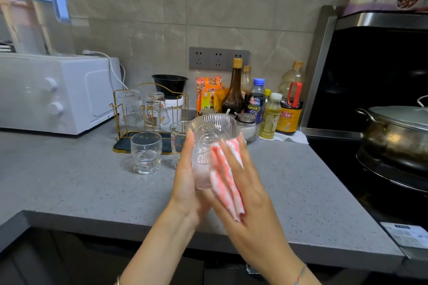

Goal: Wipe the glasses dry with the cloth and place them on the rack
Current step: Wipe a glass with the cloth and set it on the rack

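My left hand (185, 183) holds a ribbed clear glass (208, 146) upright above the counter, fingers wrapped behind it. My right hand (245, 183) presses a folded pink-and-white cloth (225, 180) against the glass's right side with straight fingers. A gold wire rack (120, 109) stands behind, with two glasses upside down on it: a plain one (130, 106) and one with a cartoon print (156, 109). A short clear glass (146, 152) stands upright on the counter in front of the rack. Another glass (178, 134) is partly hidden behind my left hand.
A white microwave (53, 92) stands at the left on the grey counter (81, 180). Several sauce and oil bottles (261, 102) line the wall behind. A black stove with a steel pot (398, 132) lies at the right.
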`<state>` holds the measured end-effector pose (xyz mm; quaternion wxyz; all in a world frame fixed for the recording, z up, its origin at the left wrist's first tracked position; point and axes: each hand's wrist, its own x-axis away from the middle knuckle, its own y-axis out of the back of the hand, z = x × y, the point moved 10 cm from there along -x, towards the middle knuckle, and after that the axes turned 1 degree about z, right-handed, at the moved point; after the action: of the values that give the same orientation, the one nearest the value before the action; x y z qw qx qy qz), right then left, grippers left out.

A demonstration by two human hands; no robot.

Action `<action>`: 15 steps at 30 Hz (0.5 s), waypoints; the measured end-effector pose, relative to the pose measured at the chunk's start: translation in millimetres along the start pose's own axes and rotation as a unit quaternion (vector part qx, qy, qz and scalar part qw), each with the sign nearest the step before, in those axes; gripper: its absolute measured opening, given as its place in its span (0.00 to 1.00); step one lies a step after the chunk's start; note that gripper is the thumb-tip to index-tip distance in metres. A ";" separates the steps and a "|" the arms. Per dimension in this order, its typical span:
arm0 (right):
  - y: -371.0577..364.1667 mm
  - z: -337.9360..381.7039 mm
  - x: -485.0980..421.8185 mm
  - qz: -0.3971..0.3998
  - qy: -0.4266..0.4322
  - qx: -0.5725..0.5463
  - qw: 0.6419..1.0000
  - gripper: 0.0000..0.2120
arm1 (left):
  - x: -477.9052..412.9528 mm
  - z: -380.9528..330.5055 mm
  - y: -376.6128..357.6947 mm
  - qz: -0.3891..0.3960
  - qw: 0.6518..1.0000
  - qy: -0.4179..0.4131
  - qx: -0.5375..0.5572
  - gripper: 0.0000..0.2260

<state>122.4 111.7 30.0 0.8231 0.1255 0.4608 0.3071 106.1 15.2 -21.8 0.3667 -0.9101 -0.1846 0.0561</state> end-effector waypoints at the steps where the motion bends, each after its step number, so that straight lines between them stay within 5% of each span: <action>1: 1.1 -2.3 2.4 0.013 0.000 -0.023 1.000 0.28 | -2.1 -3.0 3.3 -0.005 1.000 -0.008 -0.010 0.23; 4: 17.1 -16.4 -4.9 0.041 -0.059 -0.098 0.993 0.17 | -3.9 -9.4 12.2 -0.005 0.997 -0.038 -0.069 0.22; 8: 52.3 -59.2 -33.6 0.023 -0.217 -0.197 0.956 0.24 | -0.6 -5.0 20.4 -0.008 0.989 -0.035 -0.143 0.24; 12: 70.8 -56.3 -73.7 0.065 -0.194 -0.070 0.976 0.12 | -1.0 -0.6 19.2 0.014 0.976 -0.026 -0.215 0.44; 15: 54.5 -36.2 -82.7 0.153 -0.130 0.026 0.979 0.10 | -1.0 -5.1 8.1 0.043 0.969 -0.047 -0.238 0.39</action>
<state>39.0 100.1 93.3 0.8156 0.2549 0.3336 0.3982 108.8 6.1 -23.7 0.1278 -0.9746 -0.1704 0.0691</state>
